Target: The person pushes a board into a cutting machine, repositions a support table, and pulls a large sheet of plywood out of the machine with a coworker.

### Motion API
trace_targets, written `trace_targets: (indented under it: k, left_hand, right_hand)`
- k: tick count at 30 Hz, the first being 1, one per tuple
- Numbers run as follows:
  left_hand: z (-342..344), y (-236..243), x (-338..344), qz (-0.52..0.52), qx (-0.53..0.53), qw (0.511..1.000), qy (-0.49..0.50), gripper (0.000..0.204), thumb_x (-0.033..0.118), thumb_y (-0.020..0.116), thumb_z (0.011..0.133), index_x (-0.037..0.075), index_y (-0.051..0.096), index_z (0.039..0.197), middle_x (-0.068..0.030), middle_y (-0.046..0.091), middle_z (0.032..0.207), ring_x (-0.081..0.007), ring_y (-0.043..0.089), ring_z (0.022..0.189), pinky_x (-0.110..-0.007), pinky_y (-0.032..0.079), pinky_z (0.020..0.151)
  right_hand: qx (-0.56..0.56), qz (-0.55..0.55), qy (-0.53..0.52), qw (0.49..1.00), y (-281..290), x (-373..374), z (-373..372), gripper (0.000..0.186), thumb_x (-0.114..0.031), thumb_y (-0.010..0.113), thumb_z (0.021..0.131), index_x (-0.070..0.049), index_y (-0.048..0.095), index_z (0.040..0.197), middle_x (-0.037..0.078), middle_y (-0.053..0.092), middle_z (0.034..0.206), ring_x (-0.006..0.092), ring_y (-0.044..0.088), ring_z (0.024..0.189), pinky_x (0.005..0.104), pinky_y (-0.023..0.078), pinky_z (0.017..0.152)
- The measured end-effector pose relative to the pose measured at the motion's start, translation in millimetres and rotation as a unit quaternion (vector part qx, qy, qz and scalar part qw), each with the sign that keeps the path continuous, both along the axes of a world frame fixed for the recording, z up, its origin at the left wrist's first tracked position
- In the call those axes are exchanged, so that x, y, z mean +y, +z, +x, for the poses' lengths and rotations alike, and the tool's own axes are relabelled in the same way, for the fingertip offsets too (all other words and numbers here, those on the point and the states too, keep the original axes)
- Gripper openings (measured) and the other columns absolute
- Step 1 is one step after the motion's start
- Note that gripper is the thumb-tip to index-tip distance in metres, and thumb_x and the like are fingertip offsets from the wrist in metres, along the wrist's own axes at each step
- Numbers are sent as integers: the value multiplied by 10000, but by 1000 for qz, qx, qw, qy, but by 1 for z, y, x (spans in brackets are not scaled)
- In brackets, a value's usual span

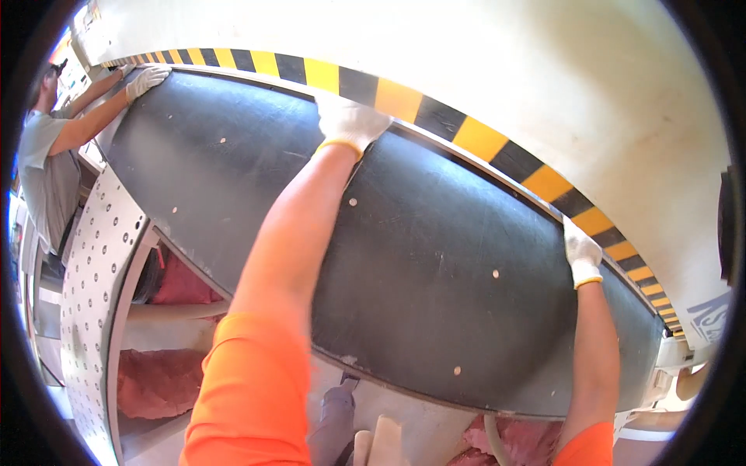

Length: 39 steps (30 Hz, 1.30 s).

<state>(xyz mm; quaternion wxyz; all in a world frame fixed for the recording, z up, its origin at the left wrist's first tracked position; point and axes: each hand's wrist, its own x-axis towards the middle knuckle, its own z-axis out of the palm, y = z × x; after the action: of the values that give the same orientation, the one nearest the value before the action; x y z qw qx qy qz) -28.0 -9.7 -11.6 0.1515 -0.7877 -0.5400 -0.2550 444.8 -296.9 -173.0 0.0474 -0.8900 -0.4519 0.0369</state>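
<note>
The black table (443, 248) is spread across most of the view, and a thin pale strip (474, 158) is set along its far edge. That strip is reached by both gloved hands, with the arms stretched over the table. The left hand (351, 123) is placed at the far edge, left of the table's middle; its fingers are blurred and partly lost in glare, so it cannot be told whether they are wide or narrow. The right hand (583, 250) is placed further right along the same edge, well apart from the left; its fingertips are laid against the edge, but whether anything is held by them cannot be told.

Small round pale spots (353, 202) are scattered over the table's surface. Beyond the table's far edge, a yellow-and-black striped band (399, 99) is followed by a white wall (505, 70). At the table's left end, a co-worker (50, 171) in a grey shirt is seen, and a white-gloved hand (148, 81) is rested near the far corner. Below the table's near left side, a white panel with holes (97, 248) and dark red bundles (159, 384) are seen.
</note>
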Motion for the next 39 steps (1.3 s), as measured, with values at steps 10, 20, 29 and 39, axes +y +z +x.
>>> trace_targets:
  k: [10,20,29,39]
  left_hand:
    - [-12,-15,-32,-103,43,982,154,796,795,672,834,38,832,1022,-213,756,1079,-370,643,1176,-489,411,1045]
    - [-55,-51,-23,-82,-73,981,162,780,571,859,770,113,650,1367,-188,668,1325,-377,630,1241,-502,491,1057]
    - [-203,-21,-40,-66,-13,962,266,616,698,705,831,209,827,1186,-126,797,1199,-389,727,1154,-497,538,1012]
    - [-205,-5,-26,-106,61,947,297,829,699,645,921,-67,715,1231,-283,719,1231,-427,648,1198,-508,475,1065]
  right_hand:
    - [56,-13,-64,996,135,58,-128,741,-722,571,964,-171,645,1454,102,585,1575,309,534,1447,457,458,1144]
    - [-55,102,74,990,88,83,-129,722,-616,599,997,-194,509,1576,111,463,1667,370,409,1528,514,321,1265]
    - [-65,272,285,917,36,227,-228,691,-599,602,984,-157,569,1514,153,521,1603,374,445,1493,521,364,1227]
    - [206,185,210,938,95,192,-266,608,-432,618,990,-107,549,1499,182,524,1581,421,452,1486,491,353,1251]
